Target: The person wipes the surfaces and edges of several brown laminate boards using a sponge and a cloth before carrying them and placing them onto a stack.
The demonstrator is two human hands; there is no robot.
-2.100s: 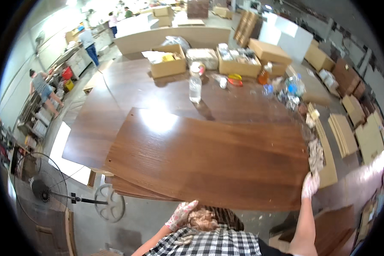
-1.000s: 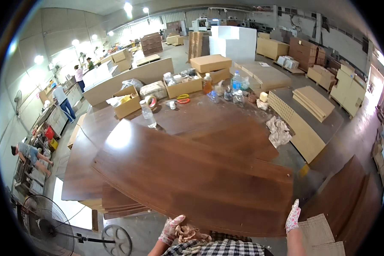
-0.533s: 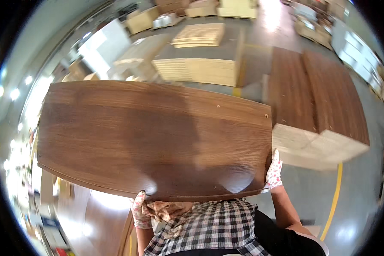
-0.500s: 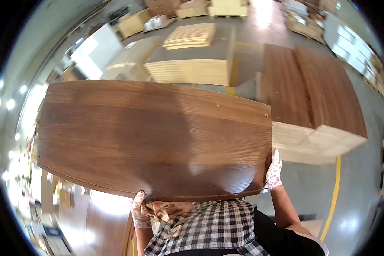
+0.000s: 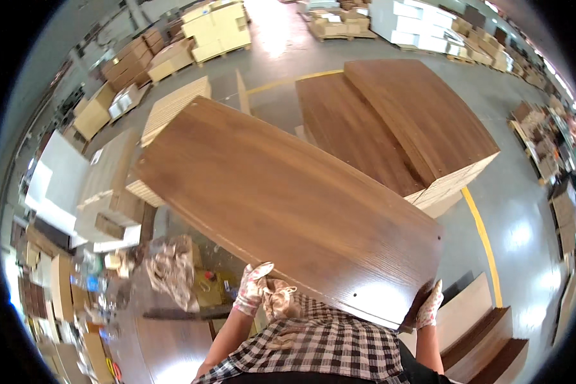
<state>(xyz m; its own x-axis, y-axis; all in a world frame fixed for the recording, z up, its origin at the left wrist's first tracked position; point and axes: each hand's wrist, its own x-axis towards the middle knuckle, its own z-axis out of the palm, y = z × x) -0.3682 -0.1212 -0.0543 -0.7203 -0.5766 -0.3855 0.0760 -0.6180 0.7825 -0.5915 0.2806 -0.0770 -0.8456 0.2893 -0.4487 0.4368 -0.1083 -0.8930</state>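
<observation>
A large brown wood-grain panel [image 5: 288, 205] is held in front of me, tilted so that its far end points up and left. My left hand [image 5: 252, 289], in a white patterned glove, grips its near long edge, and a crumpled tan cloth [image 5: 279, 299] hangs beside that hand. At the near right end, my right hand [image 5: 430, 306], gloved alike, is closed on the short edge. Small dark holes show near the panel's corners. Fingers under the panel are hidden.
Stacks of brown panels [image 5: 416, 115] stand ahead to the right, with more panels [image 5: 486, 352] at lower right. A yellow floor line [image 5: 483, 246] runs beside them. On the left are a cloth-covered pile [image 5: 171, 269], a workbench [image 5: 173, 345] and pale board stacks [image 5: 105, 192].
My view has turned right. The panel has swung from nearly level to slanting, its right end lower and nearer me. Both hands keep hold of it.
</observation>
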